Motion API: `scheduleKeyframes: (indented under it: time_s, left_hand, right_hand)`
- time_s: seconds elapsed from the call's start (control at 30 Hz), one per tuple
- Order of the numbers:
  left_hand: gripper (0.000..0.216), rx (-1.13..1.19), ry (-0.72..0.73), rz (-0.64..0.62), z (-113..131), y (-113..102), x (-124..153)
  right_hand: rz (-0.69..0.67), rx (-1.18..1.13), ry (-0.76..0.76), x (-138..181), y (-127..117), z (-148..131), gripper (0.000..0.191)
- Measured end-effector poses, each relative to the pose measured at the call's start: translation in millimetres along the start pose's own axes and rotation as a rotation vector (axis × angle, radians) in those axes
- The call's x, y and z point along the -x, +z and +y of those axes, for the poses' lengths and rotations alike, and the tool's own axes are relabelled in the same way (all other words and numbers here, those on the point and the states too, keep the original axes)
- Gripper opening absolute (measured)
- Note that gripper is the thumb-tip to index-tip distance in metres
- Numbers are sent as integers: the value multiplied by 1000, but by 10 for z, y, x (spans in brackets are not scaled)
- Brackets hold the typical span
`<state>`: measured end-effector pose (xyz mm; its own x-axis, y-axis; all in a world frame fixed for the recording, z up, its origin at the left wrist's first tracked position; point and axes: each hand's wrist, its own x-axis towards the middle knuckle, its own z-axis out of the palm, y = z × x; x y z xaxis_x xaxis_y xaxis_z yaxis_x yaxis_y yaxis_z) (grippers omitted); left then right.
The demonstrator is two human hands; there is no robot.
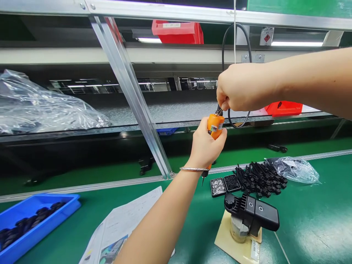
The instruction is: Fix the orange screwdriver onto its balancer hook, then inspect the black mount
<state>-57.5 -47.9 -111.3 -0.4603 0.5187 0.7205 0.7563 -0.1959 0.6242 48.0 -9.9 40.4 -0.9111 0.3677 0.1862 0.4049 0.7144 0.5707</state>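
Observation:
My left hand (206,145) is wrapped round an orange electric screwdriver (215,123), which hangs upright with its bit pointing down below my wrist. At the top of the tool, the fingers of my right hand (233,88) pinch the dark cable end (219,110) and thin metal wire there; the fingertips partly hide the join. A black cable (250,47) loops behind my right hand, and a white cord (234,33) runs straight up. Lower right, a black plastic assembly (261,211) with two round screw holes rests on a fixture with a cream base plate (227,236).
Small trays of silvery parts (218,187) and black screws (231,182) lie beside a heap of black parts (260,179) and a plastic bag (295,169). A blue bin (41,229) and papers (121,216) are left. A metal post (132,91) rises to shelves holding red bins (178,32).

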Motion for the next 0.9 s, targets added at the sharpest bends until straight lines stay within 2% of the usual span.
scheduleKeyframes:
  time_s: [0.17, 0.37, 0.53, 0.8, 0.9]
  left_hand:
    - [19, -2, 15, -1, -5, 42, 5]
    - [20, -11, -14, -3, 20, 64, -16]
    - [19, -20, 0, 11, 20, 62, -56]
    - [14, -93, 79, 51, 25, 75, -118]
    - [17, -226, 146, 155, 18, 65, -115]
  right_hand:
    - [61, -63, -97, -37, 123, 100, 24]
    - [4, 55, -188, -31, 102, 111, 23]
    - [82, -10, -243, -35, 130, 145, 21]
    - [199, -215, -165, -52, 201, 123, 23]
    - [275, -215, -194, -22, 214, 100, 20]
